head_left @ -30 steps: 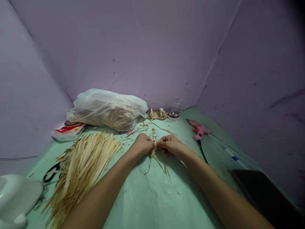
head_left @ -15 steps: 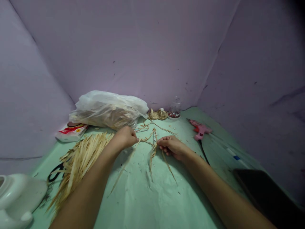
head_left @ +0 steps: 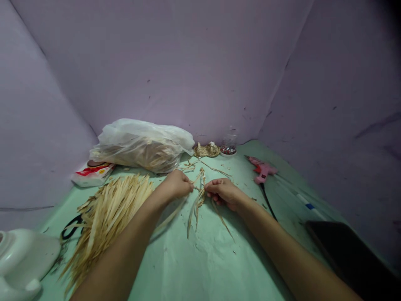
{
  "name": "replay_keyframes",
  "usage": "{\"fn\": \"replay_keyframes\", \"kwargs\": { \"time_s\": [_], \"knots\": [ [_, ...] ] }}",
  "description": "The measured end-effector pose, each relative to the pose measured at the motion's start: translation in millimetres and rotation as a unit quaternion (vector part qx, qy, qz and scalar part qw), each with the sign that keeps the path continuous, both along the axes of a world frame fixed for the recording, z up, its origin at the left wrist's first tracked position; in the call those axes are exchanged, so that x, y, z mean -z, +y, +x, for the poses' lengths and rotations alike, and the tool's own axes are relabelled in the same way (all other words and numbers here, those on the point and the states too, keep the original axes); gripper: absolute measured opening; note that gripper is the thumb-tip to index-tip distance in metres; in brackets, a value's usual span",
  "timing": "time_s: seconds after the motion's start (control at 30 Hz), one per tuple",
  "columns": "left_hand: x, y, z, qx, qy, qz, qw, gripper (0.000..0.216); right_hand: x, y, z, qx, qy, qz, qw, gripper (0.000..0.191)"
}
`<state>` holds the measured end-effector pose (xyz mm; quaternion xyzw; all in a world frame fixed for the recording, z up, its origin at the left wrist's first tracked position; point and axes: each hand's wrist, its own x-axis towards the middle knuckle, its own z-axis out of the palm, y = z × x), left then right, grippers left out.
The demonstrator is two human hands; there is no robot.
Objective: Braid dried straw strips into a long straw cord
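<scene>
A small braided piece of dried plant fibre [head_left: 202,202] lies mid-table, with loose strands trailing toward me. My left hand [head_left: 179,184] pinches a fibre strand just left of the braid; part of the strand [head_left: 171,216] hangs below that hand. My right hand [head_left: 223,192] is closed on the braided piece from the right, thumb and forefinger together at its edge. Another strand [head_left: 222,219] dangles beneath the right hand. Thin twisted cords [head_left: 216,168] lie on the table just behind the braid. What exactly sits between the fingertips is too small to make out.
A bundle of dried fibre strips [head_left: 109,213] spreads at left, beside black scissor handles [head_left: 71,229]. Behind stand a plastic bag [head_left: 144,142], a small box [head_left: 93,174], woven slippers [head_left: 206,150] and a bead container [head_left: 228,148]. At right lie a pink glue gun [head_left: 263,170] and a dark flat object [head_left: 347,251].
My left hand has moved right, close to the braid, drawing its strand along. The right hand stays nearly in place. Loose strands below the braid have shifted and spread left.
</scene>
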<state>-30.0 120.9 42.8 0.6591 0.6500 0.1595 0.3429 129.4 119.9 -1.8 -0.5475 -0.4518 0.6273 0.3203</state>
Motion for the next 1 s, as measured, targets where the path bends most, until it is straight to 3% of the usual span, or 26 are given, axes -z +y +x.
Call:
{"fn": "replay_keyframes", "kwargs": {
  "time_s": [0.13, 0.43, 0.73, 1.0],
  "knots": [
    [8.2, -8.9, 20.5, -0.001, -0.083, -0.099, 0.992, 0.012, 1.4, -0.5, 0.6, -0.014, 0.005, 0.015, 1.0, 0.008],
    [30.6, -6.7, 30.4, 0.004, -0.086, -0.138, 0.987, 0.012, 7.8, 0.4, 2.4, -0.016, -0.014, 0.03, 0.999, 0.009],
    [39.9, -10.5, 35.6, -0.019, 0.06, -0.01, 0.998, 0.014, 7.6, 0.9, -0.2, 0.004, -0.023, 0.009, 1.0, 0.008],
    [38.5, -12.1, 37.7, -0.019, 0.028, -0.007, 0.999, 0.015, 3.8, -2.3, -9.4, 0.028, -0.012, 0.008, 1.0, 0.012]
  ]
}}
